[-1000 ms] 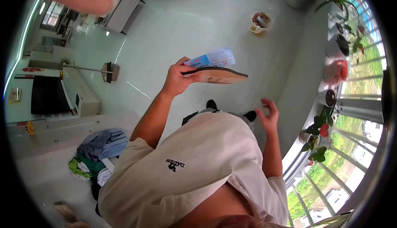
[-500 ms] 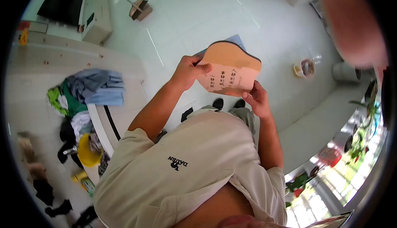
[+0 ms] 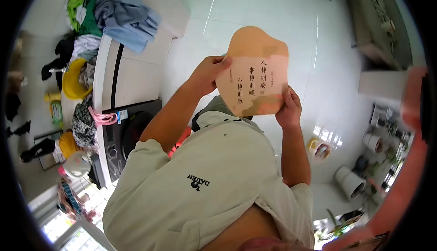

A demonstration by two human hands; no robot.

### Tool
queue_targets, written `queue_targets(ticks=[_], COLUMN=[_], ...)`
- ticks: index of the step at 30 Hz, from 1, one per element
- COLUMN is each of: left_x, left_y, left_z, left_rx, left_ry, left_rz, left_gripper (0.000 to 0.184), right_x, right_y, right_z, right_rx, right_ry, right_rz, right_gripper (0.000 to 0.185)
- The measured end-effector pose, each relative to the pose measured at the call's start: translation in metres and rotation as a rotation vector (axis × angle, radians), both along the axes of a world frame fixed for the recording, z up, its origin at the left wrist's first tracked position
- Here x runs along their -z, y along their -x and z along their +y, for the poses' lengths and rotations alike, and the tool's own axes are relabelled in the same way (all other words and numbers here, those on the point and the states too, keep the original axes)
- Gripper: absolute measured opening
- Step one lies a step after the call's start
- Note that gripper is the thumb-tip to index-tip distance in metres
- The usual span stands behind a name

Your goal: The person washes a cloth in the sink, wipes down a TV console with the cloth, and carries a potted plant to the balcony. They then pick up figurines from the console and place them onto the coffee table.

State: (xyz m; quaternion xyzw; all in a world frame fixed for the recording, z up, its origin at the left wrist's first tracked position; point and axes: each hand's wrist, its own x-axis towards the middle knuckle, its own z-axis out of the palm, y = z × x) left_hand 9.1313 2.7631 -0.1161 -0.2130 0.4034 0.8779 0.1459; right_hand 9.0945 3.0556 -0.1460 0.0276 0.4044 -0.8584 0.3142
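A flat, wavy-edged panel (image 3: 252,89) in tan and cream, with columns of dark brush-style characters, is held up in front of my body, its printed face toward me. My left hand (image 3: 207,74) grips its left edge, thumb on the face and the other fingers mostly hidden. At the lower right edge my right hand (image 3: 289,108) pinches the panel, fingers partly behind it. Whether anything lies behind the panel is hidden.
To the left, a pile of clothes (image 3: 129,16) lies on a white counter, beside a yellow basin (image 3: 75,81). A dark-fronted washing machine (image 3: 114,148) stands below. On the floor at right are a small bucket (image 3: 319,149) and a white planter (image 3: 349,182).
The panel has turned to face me more squarely, and more of its characters show. My right hand has moved slightly lower along its edge. My view has rotated, bringing the washing machine into sight.
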Motion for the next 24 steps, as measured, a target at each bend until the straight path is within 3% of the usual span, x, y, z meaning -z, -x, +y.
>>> queue_targets(ticks=[6, 7, 10, 14, 21, 24], left_x=[0.031, 0.017, 0.064, 0.039, 0.045, 0.063], left_y=[0.038, 0.047, 0.091, 0.144, 0.218, 0.244], left_z=[-0.045, -0.049, -0.096, -0.144, -0.209, -0.222], left_rx=[-0.313, -0.331, -0.448, -0.372, -0.333, -0.356], left_ry=[-0.126, -0.112, -0.137, 0.168, 0.298, 0.289], left_rz=[-0.136, -0.154, -0.132, -0.114, -0.042, -0.061], left_gripper=[0.056, 0.059, 0.051, 0.045, 0.052, 0.053], right_x=[0.004, 0.002, 0.021, 0.017, 0.027, 0.030], right_y=[0.085, 0.094, 0.140, 0.187, 0.275, 0.325], right_z=[-0.073, -0.080, -0.112, -0.131, -0.150, -0.166], right_rx=[-0.074, -0.059, -0.027, 0.118, 0.266, 0.188], right_ry=[-0.170, -0.225, -0.229, -0.162, -0.060, -0.054], right_rz=[-0.041, -0.022, 0.004, 0.015, -0.106, -0.091], right_gripper=[0.039, 0.040, 0.040, 0.040, 0.047, 0.050])
